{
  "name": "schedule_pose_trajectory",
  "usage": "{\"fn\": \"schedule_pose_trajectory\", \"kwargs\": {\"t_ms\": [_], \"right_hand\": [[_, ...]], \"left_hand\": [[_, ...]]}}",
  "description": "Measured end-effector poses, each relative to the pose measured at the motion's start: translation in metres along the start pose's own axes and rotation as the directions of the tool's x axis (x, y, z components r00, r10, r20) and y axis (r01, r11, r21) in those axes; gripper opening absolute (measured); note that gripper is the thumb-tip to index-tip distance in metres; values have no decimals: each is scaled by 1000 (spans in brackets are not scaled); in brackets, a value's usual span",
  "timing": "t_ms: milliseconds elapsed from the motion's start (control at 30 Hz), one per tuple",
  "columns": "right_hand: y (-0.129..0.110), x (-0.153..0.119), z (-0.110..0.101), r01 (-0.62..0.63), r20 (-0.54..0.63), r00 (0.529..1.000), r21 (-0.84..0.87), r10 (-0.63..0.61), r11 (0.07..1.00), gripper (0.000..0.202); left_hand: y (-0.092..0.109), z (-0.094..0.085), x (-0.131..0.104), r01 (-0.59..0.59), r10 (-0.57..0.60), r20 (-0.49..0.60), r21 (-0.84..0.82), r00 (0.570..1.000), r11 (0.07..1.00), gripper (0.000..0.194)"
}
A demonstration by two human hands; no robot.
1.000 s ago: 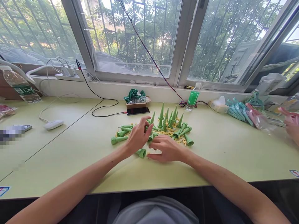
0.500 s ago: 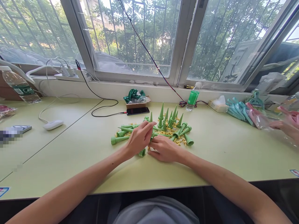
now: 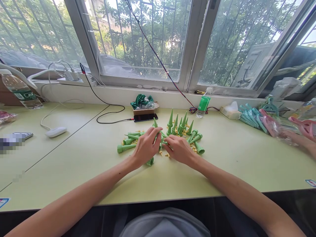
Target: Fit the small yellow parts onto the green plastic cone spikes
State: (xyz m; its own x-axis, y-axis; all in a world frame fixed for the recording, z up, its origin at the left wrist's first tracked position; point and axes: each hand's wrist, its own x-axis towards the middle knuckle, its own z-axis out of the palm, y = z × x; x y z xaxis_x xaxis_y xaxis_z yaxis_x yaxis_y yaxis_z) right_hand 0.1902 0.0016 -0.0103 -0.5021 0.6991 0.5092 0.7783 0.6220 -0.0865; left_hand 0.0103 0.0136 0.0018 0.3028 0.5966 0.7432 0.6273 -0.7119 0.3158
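My left hand is closed round a green cone, whose pointed tip rises above the fingers. Close beside it, my right hand has its fingers pinched near the cone's lower end; what they hold is too small and hidden to name. Several green cones stand upright behind my right hand. More cones lie on their sides at the left and at the right. Small yellow pieces are scattered on the table between and around my hands. One green cone lies under my left wrist.
Behind the cones are a black phone, a small cardboard box and a bottle. A tissue pack and teal hangers are at the right. Another person's hand touches plastic-wrapped pink items.
My right hand has lifted and moved slightly right and away from me, uncovering yellow pieces. The cone in my left hand has tilted and shifted left. The other person's hand has moved left.
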Motion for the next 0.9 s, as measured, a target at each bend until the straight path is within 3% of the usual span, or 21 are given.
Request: {"fn": "schedule_pose_trajectory", "kwargs": {"t_ms": [133,267,667,900], "right_hand": [[2,1,-1,-123,22,992,-9,124,992,14],[0,1,-3,-156,66,986,-5,156,988,20],[2,1,-1,-151,132,980,-5,150,989,23],[1,1,-2,-94,130,988,101,80,990,21]], "left_hand": [[-1,1,-1,6,-6,7,-1,1000,1000,19],[-2,2,-1,11,-11,27,-8,1000,1000,20],[-6,3,-3,70,-69,64,-16,996,997,40],[-4,3,-3,118,-113,71,-69,991,991,47]]}}
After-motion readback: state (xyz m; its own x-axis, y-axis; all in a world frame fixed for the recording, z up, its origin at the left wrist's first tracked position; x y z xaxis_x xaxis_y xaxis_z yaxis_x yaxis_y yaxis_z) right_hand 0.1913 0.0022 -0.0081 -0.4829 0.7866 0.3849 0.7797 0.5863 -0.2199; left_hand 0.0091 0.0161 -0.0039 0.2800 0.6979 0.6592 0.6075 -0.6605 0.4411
